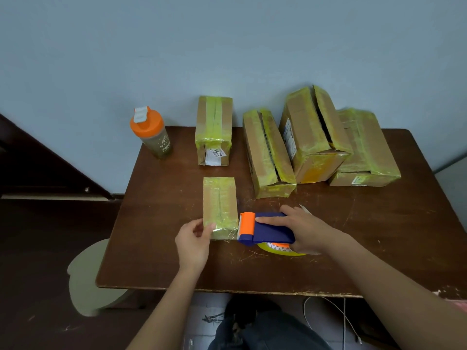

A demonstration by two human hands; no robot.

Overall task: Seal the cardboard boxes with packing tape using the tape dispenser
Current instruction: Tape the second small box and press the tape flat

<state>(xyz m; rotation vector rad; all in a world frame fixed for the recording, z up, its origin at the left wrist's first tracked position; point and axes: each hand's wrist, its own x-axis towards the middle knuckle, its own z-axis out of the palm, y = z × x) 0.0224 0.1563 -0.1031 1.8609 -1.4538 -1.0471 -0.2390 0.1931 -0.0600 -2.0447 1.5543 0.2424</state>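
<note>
— Cardboard box (219,198), flat near the table's (156,261) front edge, glossy yellow tape across it?
— Yes; left hand (193,245) pinches its corner, right hand (303,229) grips the blue-orange tape dispenser (265,228) beside it.

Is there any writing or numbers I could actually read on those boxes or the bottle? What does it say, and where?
"3408": on the white label on the near end of the upright small box.
Smaller print on that same label: too blurred to read.
White label on the tall box: too small to read.
Label on the rightmost box: unreadable.
Pale print on the bottle: unreadable.
Markings on the tape roll: unreadable.
</note>
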